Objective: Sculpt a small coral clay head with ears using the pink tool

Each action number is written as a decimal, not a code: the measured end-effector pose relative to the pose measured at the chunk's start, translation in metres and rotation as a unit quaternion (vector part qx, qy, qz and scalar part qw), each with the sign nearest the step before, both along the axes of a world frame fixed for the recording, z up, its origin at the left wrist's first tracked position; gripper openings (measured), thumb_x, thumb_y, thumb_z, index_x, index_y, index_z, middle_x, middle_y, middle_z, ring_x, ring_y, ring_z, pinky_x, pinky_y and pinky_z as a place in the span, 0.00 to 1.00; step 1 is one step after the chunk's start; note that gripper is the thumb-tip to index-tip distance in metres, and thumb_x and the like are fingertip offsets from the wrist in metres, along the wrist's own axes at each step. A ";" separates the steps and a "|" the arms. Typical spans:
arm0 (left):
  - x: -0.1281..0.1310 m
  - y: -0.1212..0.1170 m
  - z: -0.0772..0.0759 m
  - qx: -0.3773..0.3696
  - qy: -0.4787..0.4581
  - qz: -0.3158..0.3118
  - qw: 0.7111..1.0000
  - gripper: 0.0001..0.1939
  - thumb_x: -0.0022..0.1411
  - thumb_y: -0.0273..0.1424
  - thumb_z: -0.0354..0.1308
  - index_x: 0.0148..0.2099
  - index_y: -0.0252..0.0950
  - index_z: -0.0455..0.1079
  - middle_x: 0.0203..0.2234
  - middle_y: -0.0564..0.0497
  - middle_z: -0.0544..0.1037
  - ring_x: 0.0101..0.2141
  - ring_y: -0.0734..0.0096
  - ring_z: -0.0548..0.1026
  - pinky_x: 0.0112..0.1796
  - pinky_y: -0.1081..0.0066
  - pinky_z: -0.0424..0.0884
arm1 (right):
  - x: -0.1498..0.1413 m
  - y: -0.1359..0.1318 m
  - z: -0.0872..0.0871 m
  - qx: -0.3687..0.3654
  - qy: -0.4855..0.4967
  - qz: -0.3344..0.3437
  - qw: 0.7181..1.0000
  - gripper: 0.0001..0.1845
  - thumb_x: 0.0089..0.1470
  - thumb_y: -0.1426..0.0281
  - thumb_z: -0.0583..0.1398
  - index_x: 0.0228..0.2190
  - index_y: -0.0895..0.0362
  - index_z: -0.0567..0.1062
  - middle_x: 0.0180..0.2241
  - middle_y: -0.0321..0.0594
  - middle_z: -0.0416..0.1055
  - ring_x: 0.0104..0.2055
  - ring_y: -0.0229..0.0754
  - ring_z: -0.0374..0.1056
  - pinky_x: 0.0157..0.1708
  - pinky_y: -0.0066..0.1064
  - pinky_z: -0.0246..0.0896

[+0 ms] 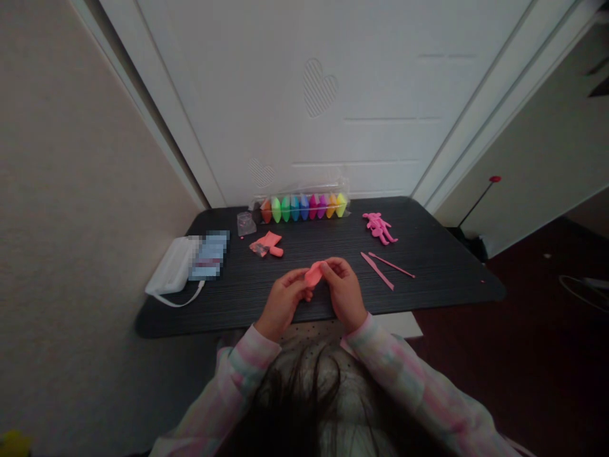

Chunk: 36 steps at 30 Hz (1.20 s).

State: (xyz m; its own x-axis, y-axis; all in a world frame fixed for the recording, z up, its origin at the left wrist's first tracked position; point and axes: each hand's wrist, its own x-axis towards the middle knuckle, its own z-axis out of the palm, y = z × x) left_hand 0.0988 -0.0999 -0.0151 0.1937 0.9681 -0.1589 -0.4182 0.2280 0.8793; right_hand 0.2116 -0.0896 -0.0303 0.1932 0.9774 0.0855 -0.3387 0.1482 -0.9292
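Observation:
Both my hands meet over the near middle of a dark table (442,266), pinching a flattened lump of pink clay (313,274) between them. My left hand (284,303) grips its left side with curled fingers. My right hand (343,291) grips its right side, thumb and fingertips pressed on the clay. Just beyond my hands lies a smaller pink clay piece in an opened wrapper (266,244).
A row of coloured clay packs (301,207) stands at the table's far edge against a white door. A pink clay figure (378,227) lies at the far right, with two pink modelling tools (384,266) nearer. A white case (174,266) sits at the left.

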 end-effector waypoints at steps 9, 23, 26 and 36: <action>-0.001 0.000 0.000 -0.025 -0.040 0.042 0.998 0.08 0.44 0.24 0.57 0.31 0.30 0.70 0.19 0.52 0.72 0.20 0.78 0.67 0.23 0.75 0.60 | 0.001 -0.001 0.000 -0.020 -0.019 0.003 1.000 0.09 0.42 0.66 0.59 0.29 0.56 0.70 0.30 0.37 0.71 0.33 0.38 0.66 0.37 0.32 0.60; 0.002 0.000 -0.007 0.053 0.049 0.070 0.995 0.08 0.49 0.33 0.56 0.29 0.32 0.66 0.23 0.53 0.69 0.23 0.79 0.64 0.25 0.76 0.60 | -0.001 -0.005 0.007 -0.027 -0.054 0.101 0.993 0.14 0.39 0.66 0.61 0.31 0.55 0.66 0.28 0.34 0.70 0.31 0.36 0.66 0.34 0.29 0.61; 0.002 -0.001 -0.009 0.076 0.068 0.088 0.991 0.08 0.49 0.33 0.56 0.27 0.32 0.66 0.20 0.55 0.67 0.22 0.79 0.63 0.25 0.76 0.59 | -0.001 -0.006 0.010 -0.029 -0.092 0.120 0.988 0.10 0.41 0.65 0.60 0.28 0.56 0.68 0.28 0.35 0.70 0.30 0.37 0.66 0.33 0.30 0.61; 0.009 -0.003 -0.003 0.093 0.149 0.055 0.983 0.06 0.50 0.31 0.55 0.30 0.34 0.65 0.24 0.54 0.72 0.27 0.76 0.68 0.31 0.75 0.62 | 0.000 -0.003 0.002 -0.018 0.017 0.049 0.999 0.12 0.39 0.69 0.61 0.30 0.55 0.66 0.28 0.33 0.69 0.30 0.34 0.65 0.32 0.27 0.60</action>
State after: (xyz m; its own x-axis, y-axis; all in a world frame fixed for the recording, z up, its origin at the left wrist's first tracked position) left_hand 0.1078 -0.1029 -0.0184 0.0582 0.9982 -0.0107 -0.1486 0.0192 0.9887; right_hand 0.2113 -0.0922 -0.0287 0.0995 0.9940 0.0444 -0.3816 0.0794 -0.9209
